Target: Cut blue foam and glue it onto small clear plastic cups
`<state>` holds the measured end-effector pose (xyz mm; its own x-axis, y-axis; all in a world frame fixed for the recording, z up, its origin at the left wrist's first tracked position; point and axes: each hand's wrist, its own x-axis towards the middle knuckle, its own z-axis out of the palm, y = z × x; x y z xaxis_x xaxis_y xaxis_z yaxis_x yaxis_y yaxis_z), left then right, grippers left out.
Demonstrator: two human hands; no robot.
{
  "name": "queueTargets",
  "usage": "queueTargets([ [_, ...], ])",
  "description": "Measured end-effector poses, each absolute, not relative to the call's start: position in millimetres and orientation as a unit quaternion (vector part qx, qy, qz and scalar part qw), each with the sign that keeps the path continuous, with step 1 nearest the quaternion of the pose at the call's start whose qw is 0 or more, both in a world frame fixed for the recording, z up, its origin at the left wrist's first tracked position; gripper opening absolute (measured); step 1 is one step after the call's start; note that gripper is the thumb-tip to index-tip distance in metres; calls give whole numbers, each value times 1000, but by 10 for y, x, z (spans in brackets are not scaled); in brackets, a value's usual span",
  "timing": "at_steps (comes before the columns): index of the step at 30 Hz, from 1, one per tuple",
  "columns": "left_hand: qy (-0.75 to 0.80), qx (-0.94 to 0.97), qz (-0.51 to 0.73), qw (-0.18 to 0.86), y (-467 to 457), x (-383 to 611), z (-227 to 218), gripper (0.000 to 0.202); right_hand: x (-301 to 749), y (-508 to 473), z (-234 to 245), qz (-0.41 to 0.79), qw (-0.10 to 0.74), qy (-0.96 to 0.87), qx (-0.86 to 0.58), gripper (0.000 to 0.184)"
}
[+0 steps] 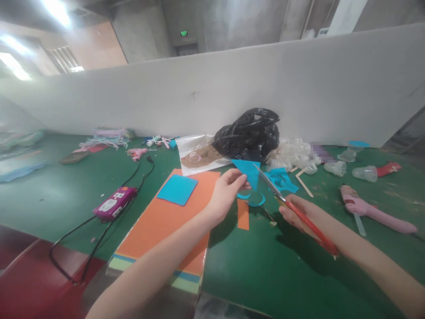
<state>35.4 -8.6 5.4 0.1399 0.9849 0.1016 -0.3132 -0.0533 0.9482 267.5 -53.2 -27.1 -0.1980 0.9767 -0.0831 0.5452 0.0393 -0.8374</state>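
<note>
My left hand [229, 190] pinches a small piece of blue paper [248, 170] above the green table. In my right hand [300, 215] are red-handled scissors [307, 221], their blades pointing up and left with the tips at the paper's right edge. Below the hands lie curved blue scraps [257, 201] and an orange strip [243, 215]. More blue offcuts [282, 179] are heaped just beyond the scissors. To the left, a blue square stack [177, 189] rests on large orange sheets [159, 230], with other colours showing beneath their front edge.
A black plastic bag [252, 135] sits against the white partition [166, 95], beside clear plastic cups [335, 168]. On the right lies a pink glue gun [375, 210]; another pink glue gun [137, 153] is at the back left. A purple power strip [114, 204] trails black cords over the left edge.
</note>
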Motion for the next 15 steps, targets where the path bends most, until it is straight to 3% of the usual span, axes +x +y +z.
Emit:
queueTargets([
  [15,353,541,571,506,-141,354,116,20,2628,-601,-151,394,255,-682,-561,50],
])
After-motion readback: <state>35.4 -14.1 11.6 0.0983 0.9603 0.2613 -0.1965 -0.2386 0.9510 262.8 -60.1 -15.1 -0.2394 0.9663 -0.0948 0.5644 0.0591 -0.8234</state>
